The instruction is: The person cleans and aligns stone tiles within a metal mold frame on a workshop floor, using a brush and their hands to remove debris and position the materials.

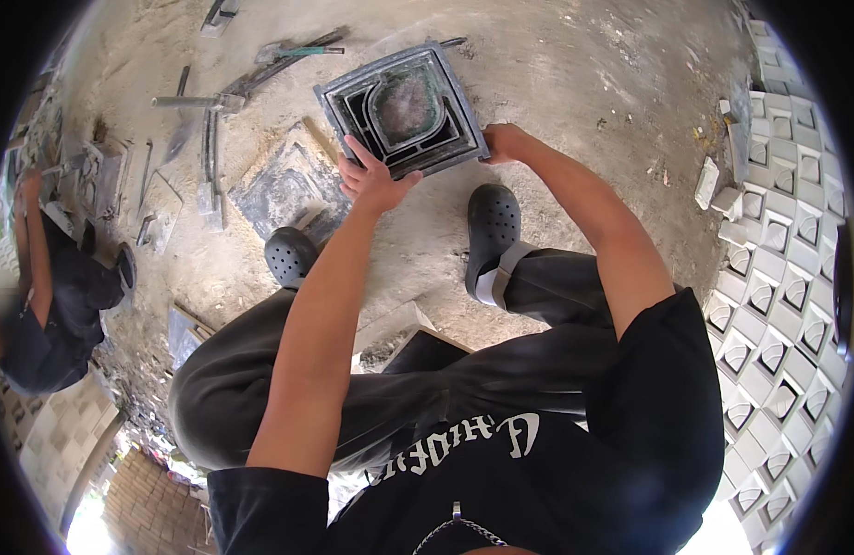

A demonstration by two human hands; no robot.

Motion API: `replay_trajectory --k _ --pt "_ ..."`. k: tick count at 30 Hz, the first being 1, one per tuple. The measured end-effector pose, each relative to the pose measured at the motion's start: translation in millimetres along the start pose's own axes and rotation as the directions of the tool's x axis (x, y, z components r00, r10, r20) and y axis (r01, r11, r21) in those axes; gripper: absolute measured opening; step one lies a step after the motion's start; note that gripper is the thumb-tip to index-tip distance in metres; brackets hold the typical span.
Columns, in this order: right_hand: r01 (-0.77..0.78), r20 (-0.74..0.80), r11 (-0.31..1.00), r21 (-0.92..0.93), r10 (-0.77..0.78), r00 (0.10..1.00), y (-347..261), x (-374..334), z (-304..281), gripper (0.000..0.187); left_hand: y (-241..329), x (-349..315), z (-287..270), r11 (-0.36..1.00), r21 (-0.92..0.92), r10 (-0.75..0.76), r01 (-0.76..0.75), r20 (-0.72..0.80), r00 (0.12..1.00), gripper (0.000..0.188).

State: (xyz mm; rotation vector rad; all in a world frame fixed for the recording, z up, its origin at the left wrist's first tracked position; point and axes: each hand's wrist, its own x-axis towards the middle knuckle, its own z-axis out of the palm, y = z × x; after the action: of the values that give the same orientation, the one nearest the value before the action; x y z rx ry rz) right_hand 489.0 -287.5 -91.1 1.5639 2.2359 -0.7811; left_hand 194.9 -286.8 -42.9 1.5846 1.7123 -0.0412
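From my head view, both my hands are holding one square mould, which sits between and just beyond them. My left hand (376,183) has its fingers over the mould's (407,102) near-left edge, with the thumb along the near side. My right hand (504,144) is closed around the near-right corner, its fingertips hidden. I can't tell whether the mould's far side touches the ground (584,83).

Just left of my left hand lies a square, whitish-dusted board (302,180). Farther left, beyond it, are a hammer-shaped tool (231,104) and a green-handled tool (307,51). My dark perforated clogs (494,222) are nearer me than my hands. Well to the right of my right hand stands a wall of pale patterned blocks (779,277); far left of my left hand, a co-worker (52,305) in dark clothes is bent low.
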Motion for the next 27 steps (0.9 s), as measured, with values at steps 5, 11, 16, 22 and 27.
replay_trajectory --k 5,11,16,22,27 --pt "-0.024 -0.045 0.999 0.023 0.025 0.999 8.4 -0.8 4.0 0.043 0.9 -0.8 2.7 0.998 -0.018 0.054 -0.055 -0.049 0.997 0.141" --pt "-0.038 -0.032 0.981 0.190 0.044 0.999 5.1 -4.4 -2.7 0.038 -2.0 3.8 3.3 0.999 0.003 0.032 -0.032 -0.016 0.999 0.142" --pt "-0.069 -0.228 0.793 0.605 0.255 0.940 16.7 -45.2 2.8 0.040 -13.6 6.8 3.9 0.997 -0.027 0.064 -0.066 -0.059 0.996 0.142" --pt "-0.084 -0.228 0.314 0.946 0.825 0.517 -14.0 -31.3 55.2 0.050 1.6 2.6 1.4 1.000 0.000 -0.013 0.013 0.013 1.000 0.142" --pt "0.733 0.151 -0.501 0.461 0.858 0.491 -36.0 25.6 61.9 0.053 -5.1 5.8 6.5 0.998 -0.042 0.040 -0.042 -0.039 0.998 0.143"
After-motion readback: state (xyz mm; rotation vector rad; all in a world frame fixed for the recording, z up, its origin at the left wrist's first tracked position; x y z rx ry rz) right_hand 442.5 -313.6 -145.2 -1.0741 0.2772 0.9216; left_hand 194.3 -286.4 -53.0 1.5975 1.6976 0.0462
